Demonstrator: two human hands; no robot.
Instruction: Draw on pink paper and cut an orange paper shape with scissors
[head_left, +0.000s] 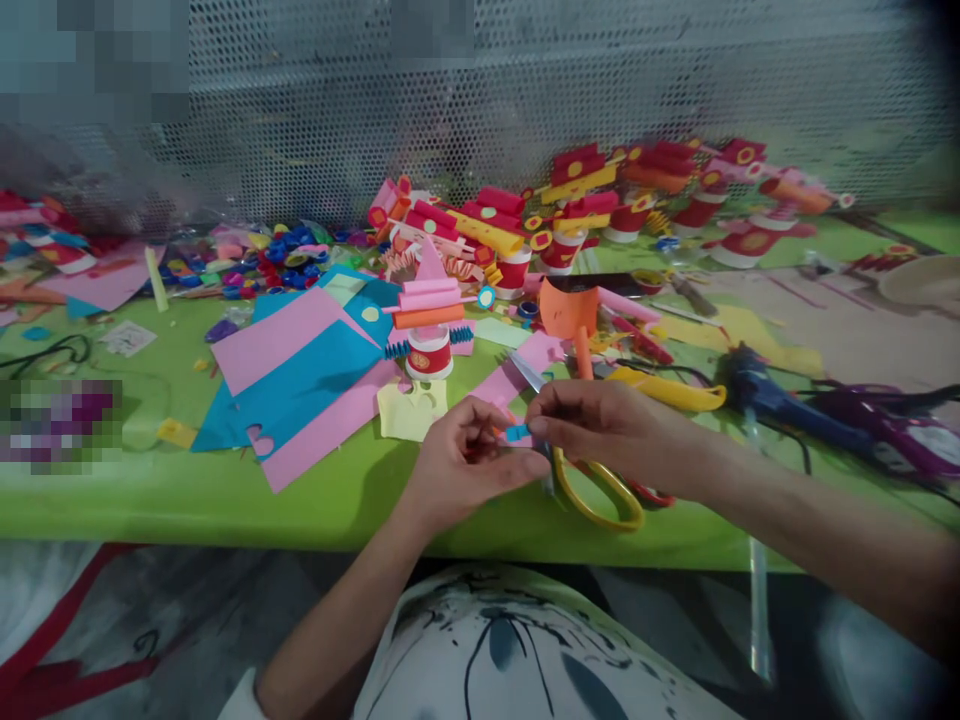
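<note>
Between the fingertips of both hands is a small blue paper piece (516,433). My left hand (469,460) has its fingers curled around the piece's left side, with the thumb stretched out below. From the right, my right hand (600,425) pinches the other end between thumb and fingers. A pair of yellow-handled scissors (600,510) lies under and beside the right hand, blades pointing up-left. Just beyond the hands, a paper figure (429,345) stands on a red-and-white cup base, with pink and orange rolls on top and folded blue strips at its sides.
Pink and blue paper sheets (300,370) and a pale yellow scrap (411,408) lie on the green table (112,500). Several similar paper figures (517,235) stand along the back by a perforated metal panel (337,120). A dark blue glue gun (795,410) with a clear stick rests on the right.
</note>
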